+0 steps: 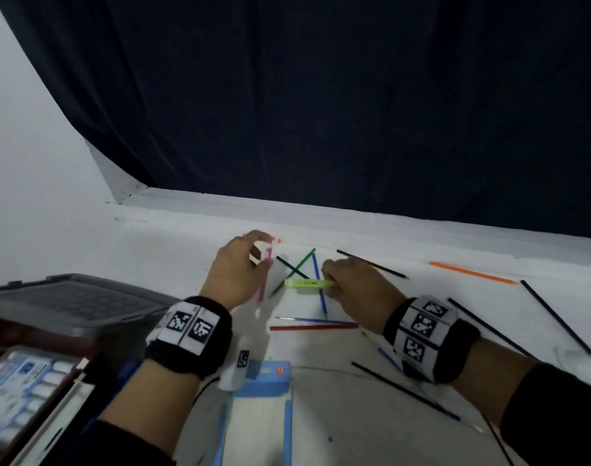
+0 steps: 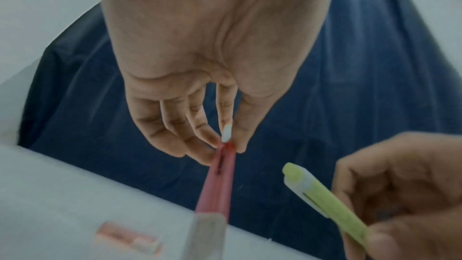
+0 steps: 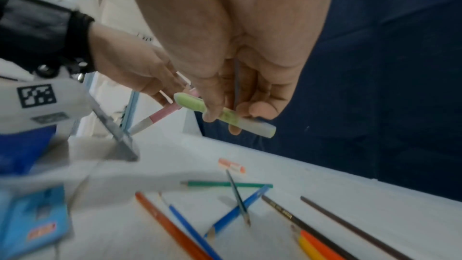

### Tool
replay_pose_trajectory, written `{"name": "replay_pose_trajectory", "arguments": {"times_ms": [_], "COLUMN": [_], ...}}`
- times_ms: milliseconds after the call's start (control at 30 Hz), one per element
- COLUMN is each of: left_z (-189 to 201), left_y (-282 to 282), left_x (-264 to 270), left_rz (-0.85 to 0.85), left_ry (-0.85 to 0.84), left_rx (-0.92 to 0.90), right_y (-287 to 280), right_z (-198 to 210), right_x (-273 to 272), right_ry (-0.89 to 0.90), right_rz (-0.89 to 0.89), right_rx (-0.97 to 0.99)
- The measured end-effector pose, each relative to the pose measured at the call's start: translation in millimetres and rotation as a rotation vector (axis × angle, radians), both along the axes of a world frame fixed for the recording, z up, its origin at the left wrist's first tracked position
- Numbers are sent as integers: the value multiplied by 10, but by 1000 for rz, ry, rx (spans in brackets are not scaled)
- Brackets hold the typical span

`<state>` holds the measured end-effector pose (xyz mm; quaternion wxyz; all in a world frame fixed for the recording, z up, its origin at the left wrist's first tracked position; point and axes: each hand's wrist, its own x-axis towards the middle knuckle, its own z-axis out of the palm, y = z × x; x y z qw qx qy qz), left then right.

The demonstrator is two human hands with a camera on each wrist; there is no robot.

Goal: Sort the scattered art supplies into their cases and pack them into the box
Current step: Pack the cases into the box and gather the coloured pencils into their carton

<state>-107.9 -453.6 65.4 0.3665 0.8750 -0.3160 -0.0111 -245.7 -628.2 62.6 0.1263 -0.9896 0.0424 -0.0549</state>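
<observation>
While the left hand [image 1: 242, 267] pinches a pink highlighter [image 2: 220, 181] and the right hand [image 1: 358, 287] grips a green highlighter [image 1: 309, 283], many coloured pencils [image 3: 228, 184] lie loose on the surface [image 1: 186, 243]; sorting looks barely begun, the box [image 1: 69, 297] unpacked.

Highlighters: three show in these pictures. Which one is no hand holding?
The orange highlighter, lying on the table. The pink highlighter is in the left hand; the green highlighter in the right hand.
</observation>
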Motion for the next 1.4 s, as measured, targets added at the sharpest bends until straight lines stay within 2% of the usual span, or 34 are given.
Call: {"name": "replay_pose_trajectory", "arguments": {"times_ms": [100, 167, 333, 467, 600, 733, 833, 967, 1067, 1167, 1400], "left_z": [364, 529, 693, 542, 202, -77, -197, -341, -442, -511, -664], "left_y": [20, 25, 86, 155, 186, 293, 402, 483, 468, 437, 377], "left_x": [-376, -648, -1411, -1962, -2377, -2726, -2923, -3078, -3138, -3180, -3264], "left_rz": [-31, -56, -207, -344, -379, -435, -473, -466, -432, -426, -346], "left_ry": [34, 114, 332, 409, 534, 730, 815, 763, 602, 468, 342], "left_rx": [-206, -325, -438, -460, -432, -300, -172, -122, -147, -154, -134], "right_y": [-63, -89, -95, -58, -41, 15, 34, 53, 68, 74, 55], "right_z": [268, 385, 555, 517, 285, -7, -177, -329, -387, -426, -438], "right_x": [-415, -728, -1567, -2225, -2810, -3210, -3394, -3547, -3597, -3602, -3561], "right_ry": [-110, -194, -247, -294, -317, -386, -388, -367, -342, -287, -234], "right_rz": [-133, -205, -330, -417, -440, -513, -554, -524, -497, -454, -344], "right_rx": [190, 315, 602, 864, 969, 1022, 1110, 1123, 1085, 1012, 794]}}
